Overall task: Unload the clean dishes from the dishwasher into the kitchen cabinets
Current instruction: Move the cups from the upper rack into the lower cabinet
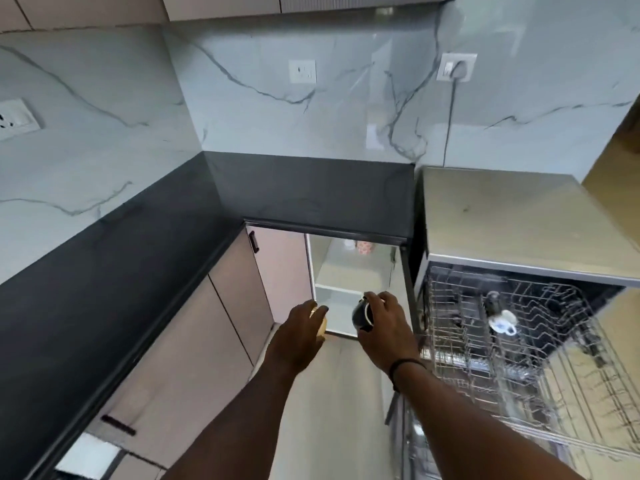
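A marble-walled kitchen corner with a black stone countertop (138, 271) is shown; a dark round cup (360, 315) is gripped by the right hand (384, 330) before the open base cabinet (349, 271), a pale yellowish item (322, 327) is clasped by the left hand (301, 334); both should be set upright on the white shelf (346, 292), deep inside; a white cup (502, 322) is left in the wire dishwasher rack (554, 341).

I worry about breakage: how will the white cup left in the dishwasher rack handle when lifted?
The white cup looks ceramic, so probably rigid and breakable if knocked on the wire rack. It lies tilted among the tines, so it may snag. Its glossy surface could be slippery if wet.
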